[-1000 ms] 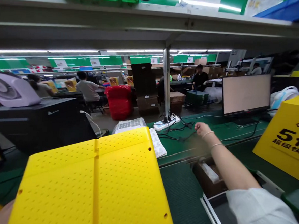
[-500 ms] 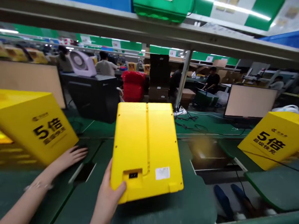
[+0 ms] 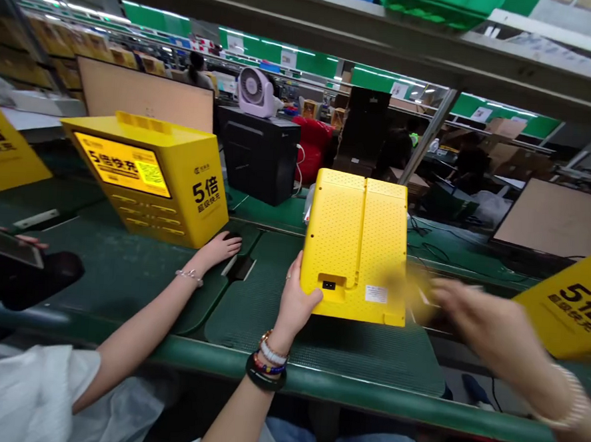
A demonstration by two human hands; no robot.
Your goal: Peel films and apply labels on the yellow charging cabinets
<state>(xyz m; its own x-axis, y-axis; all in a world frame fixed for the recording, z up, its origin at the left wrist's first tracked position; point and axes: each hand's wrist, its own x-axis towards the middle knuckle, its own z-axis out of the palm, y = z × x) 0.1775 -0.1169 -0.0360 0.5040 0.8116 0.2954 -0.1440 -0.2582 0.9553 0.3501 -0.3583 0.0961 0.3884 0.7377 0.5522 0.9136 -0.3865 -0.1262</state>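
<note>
A yellow perforated case (image 3: pixel 359 245) stands upright at the middle of the bench, its back with a black socket and white label towards me. My left hand (image 3: pixel 295 301) grips its lower left corner, thumb on the back face. From the right comes my right hand (image 3: pixel 484 326), blurred, its fingers closed round a smeared brownish-yellow thing (image 3: pixel 416 294) beside the case's lower right edge. What that thing is cannot be made out.
Another person's hand (image 3: pixel 218 249) rests on the green bench (image 3: pixel 269 326) beside a yellow box (image 3: pixel 182 187) with a lit panel. A dark device (image 3: pixel 32 265) is far left; a second yellow box (image 3: pixel 571 304) and a monitor (image 3: pixel 556 217) are right.
The view has swung left and down, shifting the scene to the right. The case is less tilted, still in my left hand. My right hand has come into view.
</note>
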